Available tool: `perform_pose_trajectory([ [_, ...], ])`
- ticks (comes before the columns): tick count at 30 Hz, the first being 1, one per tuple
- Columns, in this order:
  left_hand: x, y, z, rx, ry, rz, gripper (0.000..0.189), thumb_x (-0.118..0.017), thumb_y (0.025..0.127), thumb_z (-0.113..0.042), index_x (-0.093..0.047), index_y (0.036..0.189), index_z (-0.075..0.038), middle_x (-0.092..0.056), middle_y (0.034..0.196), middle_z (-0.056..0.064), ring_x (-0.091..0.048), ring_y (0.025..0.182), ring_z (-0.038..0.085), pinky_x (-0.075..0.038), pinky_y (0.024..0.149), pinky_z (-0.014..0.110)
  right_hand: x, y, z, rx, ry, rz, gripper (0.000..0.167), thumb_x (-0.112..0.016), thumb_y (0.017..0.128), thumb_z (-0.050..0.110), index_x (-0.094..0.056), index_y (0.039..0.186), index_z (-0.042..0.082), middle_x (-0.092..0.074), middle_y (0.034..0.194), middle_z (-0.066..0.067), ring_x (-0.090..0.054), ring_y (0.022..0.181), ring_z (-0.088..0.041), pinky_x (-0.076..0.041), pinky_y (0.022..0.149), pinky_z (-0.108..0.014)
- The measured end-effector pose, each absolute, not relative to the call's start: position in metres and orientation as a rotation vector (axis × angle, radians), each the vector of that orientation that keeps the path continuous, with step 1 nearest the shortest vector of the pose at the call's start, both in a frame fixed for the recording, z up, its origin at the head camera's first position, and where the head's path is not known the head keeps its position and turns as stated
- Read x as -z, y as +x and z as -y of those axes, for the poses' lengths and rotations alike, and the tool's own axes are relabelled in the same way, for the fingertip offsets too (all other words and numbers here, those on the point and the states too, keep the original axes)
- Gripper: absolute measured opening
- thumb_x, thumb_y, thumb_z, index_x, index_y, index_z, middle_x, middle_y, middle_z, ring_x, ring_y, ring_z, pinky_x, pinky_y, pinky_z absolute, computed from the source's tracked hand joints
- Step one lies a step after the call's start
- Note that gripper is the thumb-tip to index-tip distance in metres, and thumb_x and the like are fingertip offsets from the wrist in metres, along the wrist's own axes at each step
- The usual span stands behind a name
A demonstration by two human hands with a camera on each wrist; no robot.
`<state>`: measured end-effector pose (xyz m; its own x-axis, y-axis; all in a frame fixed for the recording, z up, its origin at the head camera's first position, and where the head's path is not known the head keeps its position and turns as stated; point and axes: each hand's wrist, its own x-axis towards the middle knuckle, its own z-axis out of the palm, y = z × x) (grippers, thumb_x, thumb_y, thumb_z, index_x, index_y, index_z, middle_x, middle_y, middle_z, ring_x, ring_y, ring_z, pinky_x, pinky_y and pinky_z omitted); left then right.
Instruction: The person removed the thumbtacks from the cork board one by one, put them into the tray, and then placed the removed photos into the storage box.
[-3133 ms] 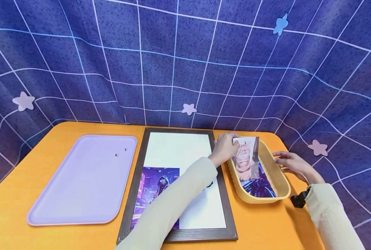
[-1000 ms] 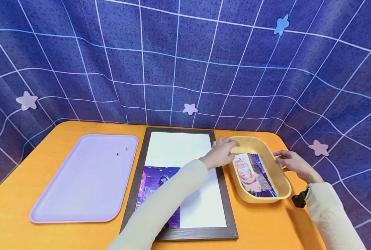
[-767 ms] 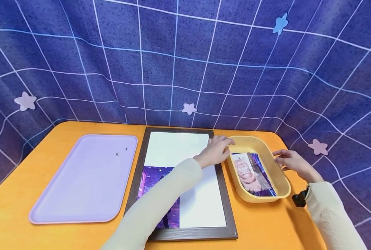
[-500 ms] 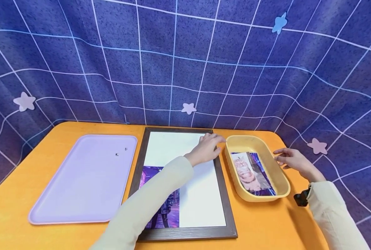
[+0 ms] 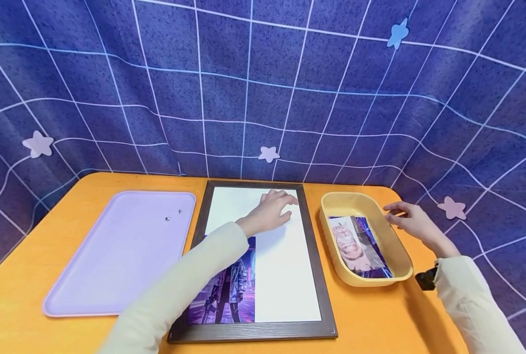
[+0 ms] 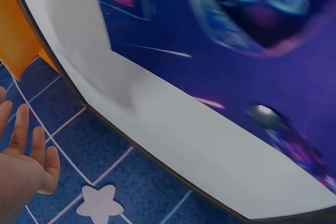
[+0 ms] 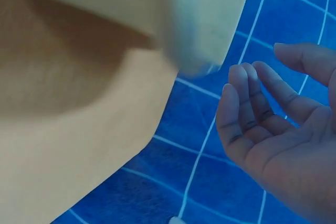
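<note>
My left hand [image 5: 269, 212] hovers over the upper part of a dark-framed whiteboard [image 5: 285, 280], fingers relaxed and holding nothing. Under that forearm a purple picture of a hooded figure [image 5: 233, 295] lies on the board's left side, partly covered by the sleeve. The left wrist view shows a silver round magnet [image 6: 265, 116] at the picture's edge. Inside a yellow bin [image 5: 402, 263] to the right, a cat picture [image 5: 349, 246] lies on top of another purple picture [image 5: 369, 236]. Beside the bin's right rim is my right hand [image 5: 415, 223], its fingers loosely bent around nothing.
A lilac tray [image 5: 116, 265] lies on the left of the orange table [image 5: 360, 314], with two small metallic pieces [image 5: 167, 219] near its upper right. A blue grid-patterned curtain [image 5: 227, 98] hangs behind the table and along its right side.
My left hand let the cat picture down into the bin, then moved left over the whiteboard. My right hand shifted slightly up beside the bin's rim.
</note>
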<state>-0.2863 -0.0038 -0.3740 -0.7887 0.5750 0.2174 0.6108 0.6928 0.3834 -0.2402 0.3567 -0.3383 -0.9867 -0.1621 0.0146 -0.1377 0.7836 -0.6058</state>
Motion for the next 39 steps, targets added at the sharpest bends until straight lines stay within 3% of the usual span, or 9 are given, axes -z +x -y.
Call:
perform_pose_trajectory([
  [14, 0.383, -0.275, 0.055, 0.647, -0.956, 2.853, 0.03, -0.058, 0.087, -0.019, -0.058, 0.117, -0.017, -0.058, 0.115, 0.002, -0.045, 0.108, 0.024, -0.031, 0.088, 0.043, 0.334, -0.238, -0.314, 1.076, -0.591, -2.989, 0.022, -0.055, 0.088, 0.003, -0.059, 0.108, -0.006, -0.062, 0.097, -0.019, -0.056, 0.079, -0.002, -0.047, 0.068, -0.017],
  [28, 0.387, -0.258, 0.106, 0.568, -0.901, 2.913, 0.03, -0.059, 0.085, -0.021, -0.06, 0.115, -0.016, -0.059, 0.114, 0.003, -0.046, 0.107, 0.025, -0.032, 0.087, 0.045, 0.338, -0.226, -0.25, 1.101, -0.897, -2.913, 0.022, -0.058, 0.082, -0.003, -0.059, 0.104, -0.006, -0.062, 0.092, -0.017, -0.059, 0.079, -0.018, -0.05, 0.067, -0.024],
  [39, 0.393, -0.241, 0.129, 0.498, -0.918, 2.901, 0.029, -0.064, 0.082, -0.021, -0.062, 0.11, -0.017, -0.061, 0.111, 0.003, -0.049, 0.106, 0.025, -0.035, 0.082, 0.04, 0.349, -0.22, -0.209, 0.987, -1.012, -2.897, 0.022, -0.06, 0.082, -0.001, -0.061, 0.104, 0.0, -0.061, 0.088, -0.009, -0.057, 0.078, -0.017, -0.049, 0.065, -0.026],
])
